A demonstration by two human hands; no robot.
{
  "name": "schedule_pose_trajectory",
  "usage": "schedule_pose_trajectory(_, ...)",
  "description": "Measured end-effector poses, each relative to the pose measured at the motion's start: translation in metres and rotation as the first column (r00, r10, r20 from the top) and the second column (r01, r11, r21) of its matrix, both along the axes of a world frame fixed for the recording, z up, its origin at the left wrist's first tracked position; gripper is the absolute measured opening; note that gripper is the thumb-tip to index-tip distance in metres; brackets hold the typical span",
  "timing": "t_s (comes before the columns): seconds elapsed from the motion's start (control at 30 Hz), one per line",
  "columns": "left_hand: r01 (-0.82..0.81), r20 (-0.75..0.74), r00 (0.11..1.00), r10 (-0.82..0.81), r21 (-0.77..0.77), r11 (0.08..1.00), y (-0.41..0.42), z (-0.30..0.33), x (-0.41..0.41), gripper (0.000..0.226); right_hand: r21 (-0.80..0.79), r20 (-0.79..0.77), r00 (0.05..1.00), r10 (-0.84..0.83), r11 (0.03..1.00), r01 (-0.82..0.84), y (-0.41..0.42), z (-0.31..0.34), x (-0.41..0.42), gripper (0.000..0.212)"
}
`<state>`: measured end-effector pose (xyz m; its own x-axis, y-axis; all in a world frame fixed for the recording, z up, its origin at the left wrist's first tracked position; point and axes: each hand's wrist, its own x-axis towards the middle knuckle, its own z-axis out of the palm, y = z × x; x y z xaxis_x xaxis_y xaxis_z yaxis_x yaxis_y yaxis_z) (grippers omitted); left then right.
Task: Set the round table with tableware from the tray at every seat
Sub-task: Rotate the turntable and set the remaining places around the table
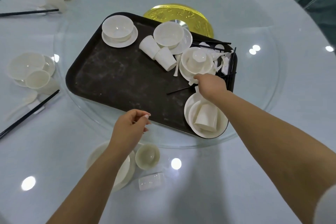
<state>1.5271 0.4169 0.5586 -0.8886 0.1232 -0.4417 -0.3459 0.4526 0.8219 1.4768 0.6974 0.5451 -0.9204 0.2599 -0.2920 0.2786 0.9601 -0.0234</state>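
Nearest me, my left hand (130, 127) hovers over the bench (236, 178) with fingers loosely curled, holding nothing I can make out. My right hand (211, 84) reaches onto the dark tray (118, 82), fingers curled at a white spoon (192, 81) beside the stacked bowls (197, 62); whether it grips, I cannot tell.

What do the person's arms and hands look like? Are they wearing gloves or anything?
No gloves. Both forearms are bare, with no watch, bracelet or ring in view. The left hand has light, pale-painted fingernails. The right hand is bare too. A bit of pale fabric at the picture's bottom right corner may be a short sleeve.
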Motion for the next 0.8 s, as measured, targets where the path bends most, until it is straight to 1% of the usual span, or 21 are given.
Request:
schedule_pose_trajectory(0.2,-0.006,0.034,0.999,0.005,0.028,1.0,0.003,-0.01,-0.004,0.011,0.1,-0.021,0.996,0.085,0.992,-0.082,0.005,-0.008,-0.011,0.034)
schedule_pose_trajectory(0.33,0.003,0.044,0.999,-0.005,0.039,0.999,0.008,-0.013,0.0,0.012,0.117,-0.104,0.986,0.134,0.986,-0.121,-0.003,-0.002,-0.006,0.025)
schedule_pose_trajectory(0.47,-0.01,0.06,0.998,0.006,0.062,0.998,0.013,-0.011,0.007,0.013,-0.059,-0.316,0.946,0.076,0.993,-0.1,-0.02,0.012,0.019,0.024)
schedule_pose_trajectory(0.53,-0.027,0.086,0.996,0.019,0.092,0.995,0.015,-0.006,0.012,0.014,-0.169,-0.469,0.882,0.053,0.974,-0.148,-0.036,0.022,0.041,0.02)
schedule_pose_trajectory(0.6,-0.054,0.125,0.991,0.037,0.136,0.989,0.015,0.0,0.019,0.017,-0.263,-0.581,0.814,0.026,0.94,-0.218,-0.057,0.031,0.067,0.017)
schedule_pose_trajectory(0.67,-0.106,0.205,0.977,0.063,0.207,0.973,0.014,0.007,0.03,0.023,-0.317,-0.641,0.767,0.014,0.906,-0.281,-0.078,0.036,0.096,0.016)
schedule_pose_trajectory(0.73,-0.158,0.292,0.954,0.066,0.302,0.94,0.013,0.013,0.044,0.029,-0.314,-0.675,0.737,0.041,0.888,-0.337,-0.097,0.036,0.127,0.018)
schedule_pose_trajectory(0.8,-0.166,0.348,0.936,0.042,0.335,0.928,0.009,0.016,0.06,0.033,-0.324,-0.683,0.727,0.071,0.863,-0.388,-0.115,0.031,0.158,0.02)
